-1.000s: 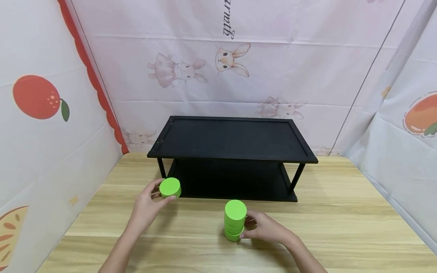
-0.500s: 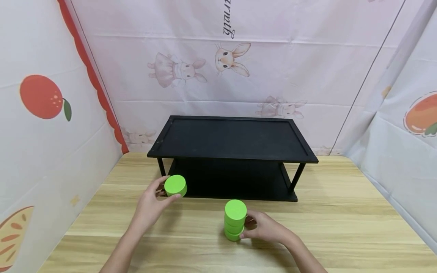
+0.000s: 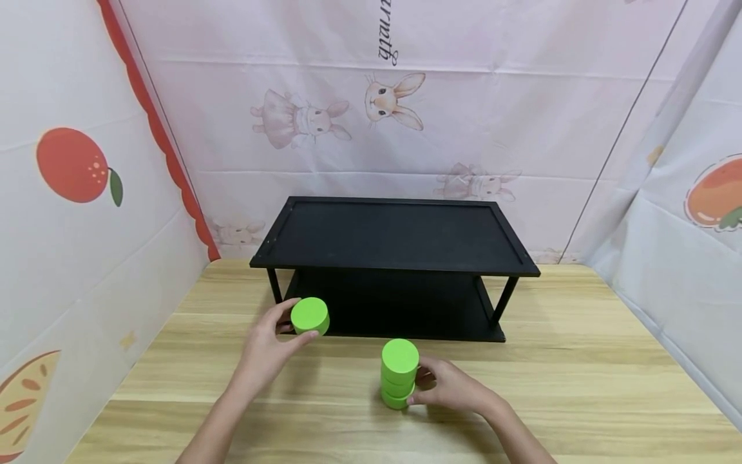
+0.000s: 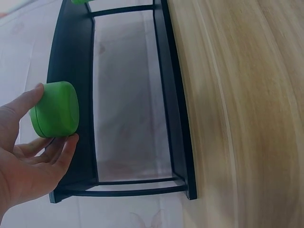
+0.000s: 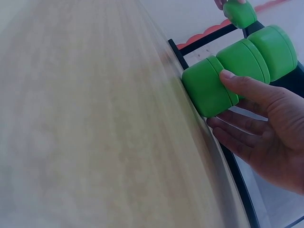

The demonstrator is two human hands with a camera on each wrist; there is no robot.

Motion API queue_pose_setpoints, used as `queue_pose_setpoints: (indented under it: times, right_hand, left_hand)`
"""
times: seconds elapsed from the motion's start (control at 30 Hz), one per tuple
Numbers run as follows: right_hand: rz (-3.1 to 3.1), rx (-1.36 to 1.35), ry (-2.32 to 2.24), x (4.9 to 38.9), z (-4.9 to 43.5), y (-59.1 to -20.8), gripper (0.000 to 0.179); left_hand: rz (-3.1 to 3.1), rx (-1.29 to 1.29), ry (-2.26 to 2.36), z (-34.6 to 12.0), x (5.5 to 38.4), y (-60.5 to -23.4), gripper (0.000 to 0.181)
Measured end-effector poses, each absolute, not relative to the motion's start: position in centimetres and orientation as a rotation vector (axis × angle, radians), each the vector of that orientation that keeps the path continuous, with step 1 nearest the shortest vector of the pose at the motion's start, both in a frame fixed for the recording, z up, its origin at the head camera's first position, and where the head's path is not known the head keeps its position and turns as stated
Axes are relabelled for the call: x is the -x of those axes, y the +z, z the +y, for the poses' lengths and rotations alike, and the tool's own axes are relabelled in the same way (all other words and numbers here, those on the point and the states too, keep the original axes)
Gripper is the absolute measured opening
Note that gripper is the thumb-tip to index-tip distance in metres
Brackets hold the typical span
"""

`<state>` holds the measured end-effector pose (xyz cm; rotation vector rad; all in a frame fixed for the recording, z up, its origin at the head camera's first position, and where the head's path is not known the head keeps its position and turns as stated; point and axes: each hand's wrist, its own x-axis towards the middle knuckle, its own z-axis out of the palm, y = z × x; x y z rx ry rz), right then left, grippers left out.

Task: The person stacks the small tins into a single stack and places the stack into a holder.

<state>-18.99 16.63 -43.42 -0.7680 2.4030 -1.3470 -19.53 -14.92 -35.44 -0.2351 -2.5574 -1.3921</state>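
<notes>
In the head view my left hand (image 3: 265, 345) pinches a small green round lidded container (image 3: 310, 314) between thumb and fingers, raised above the table before the shelf's left front. A seam below its lid shows on the held container (image 4: 57, 109) in the left wrist view. My right hand (image 3: 449, 388) holds the lowest of a stack of three like containers (image 3: 399, 374), upright on the table. In the right wrist view the thumb lies on the bottom container (image 5: 206, 88), with the fingers around its far side, partly hidden. The upper two sit slightly out of line.
Behind both hands stands a black two-tier shelf (image 3: 394, 235), its lower board (image 3: 388, 306) under the raised top. The wooden table (image 3: 580, 361) extends to either side. Printed cloth (image 3: 324, 51) hangs at the back, left and right.
My left hand has moved to the right with its green container, closer to the stack. The right hand and the stack of three stay where they were.
</notes>
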Motion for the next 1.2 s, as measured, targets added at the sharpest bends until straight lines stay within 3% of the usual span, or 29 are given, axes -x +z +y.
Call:
queue_pose_setpoints:
  times: [1.2]
  right_hand:
    - [2.423, 0.776, -1.312, 18.8, 16.5, -43.5, 0.046]
  left_hand:
    - [-2.54, 0.343, -1.474, -12.1, 19.1, -34.2, 0.066]
